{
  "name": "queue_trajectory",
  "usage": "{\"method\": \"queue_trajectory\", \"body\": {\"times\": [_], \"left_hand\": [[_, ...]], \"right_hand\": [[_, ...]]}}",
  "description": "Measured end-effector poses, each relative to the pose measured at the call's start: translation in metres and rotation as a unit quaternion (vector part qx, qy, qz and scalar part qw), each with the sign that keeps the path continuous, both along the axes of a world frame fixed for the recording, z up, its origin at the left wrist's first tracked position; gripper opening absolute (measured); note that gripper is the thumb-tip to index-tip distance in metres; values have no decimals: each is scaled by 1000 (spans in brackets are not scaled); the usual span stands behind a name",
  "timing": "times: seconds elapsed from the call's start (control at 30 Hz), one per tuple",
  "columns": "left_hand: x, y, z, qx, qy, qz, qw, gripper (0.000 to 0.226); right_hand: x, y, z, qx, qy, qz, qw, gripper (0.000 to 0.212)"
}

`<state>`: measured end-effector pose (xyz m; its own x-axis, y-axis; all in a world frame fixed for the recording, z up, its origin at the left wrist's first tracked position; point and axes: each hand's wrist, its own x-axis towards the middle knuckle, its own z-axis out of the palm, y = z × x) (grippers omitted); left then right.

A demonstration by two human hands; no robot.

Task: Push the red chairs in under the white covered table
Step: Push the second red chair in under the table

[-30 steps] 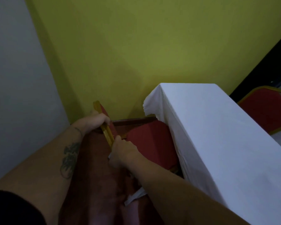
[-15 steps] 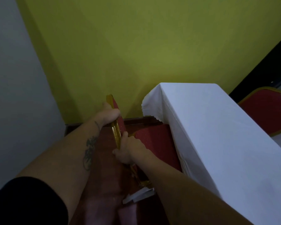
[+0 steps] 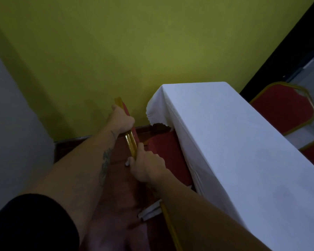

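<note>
- Because the chair's weight is best driven from its top rail, both hands sit on the gold-framed backrest [image 3: 130, 142] at the centre of the frame, one toward each end.
- The left hand [image 3: 122, 120] is higher in the picture, its fingers curled closed around the gold rail near the far corner, so that end can be steered.
- The right hand [image 3: 146, 165] is just below it, fingers wrapped tight on the same rail, which lets the two arms push evenly and keeps the chair square.
- The red chair [image 3: 169, 156] stands at the left edge of the white covered table [image 3: 234, 142], its seat already partly beneath the hanging cloth; how far the legs have gone under probably cannot be judged, since the cloth hides them.
- A second red chair [image 3: 283, 107] stands at the right of the frame, beyond the table, untouched.
- A green wall [image 3: 134, 51] fills the upper frame close behind, so room there looks tight.
</note>
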<state>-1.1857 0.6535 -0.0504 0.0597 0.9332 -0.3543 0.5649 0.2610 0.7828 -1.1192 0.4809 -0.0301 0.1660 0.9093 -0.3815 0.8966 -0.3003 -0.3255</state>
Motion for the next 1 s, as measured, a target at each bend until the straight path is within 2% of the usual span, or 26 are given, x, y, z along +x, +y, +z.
{"method": "queue_trajectory", "body": {"times": [0.1,0.2,0.3,0.4,0.5,0.63,0.83,1.0], "left_hand": [[8,-5,5,51,49,42,997,77],[13,-21,12,89,78,58,991,72],[13,-42,8,107,38,64,991,82],[10,-77,-9,84,-27,36,995,101],[9,-101,-20,32,-33,6,999,104],[13,-103,-22,-17,-9,-17,1000,110],[24,-100,-27,-14,-9,-14,1000,117],[35,-78,-26,-17,-41,-32,999,116]], "right_hand": [[7,-2,4,-44,23,-9,999,66],[18,-30,8,-138,-3,16,990,74],[29,-66,5,-213,-63,18,975,65],[38,-90,-3,-266,-72,17,961,56],[39,-98,-4,-255,-44,-5,966,57],[42,-100,2,-218,-26,3,976,45],[51,-86,6,-221,-37,29,974,32],[57,-76,6,-231,-20,1,973,51]]}}
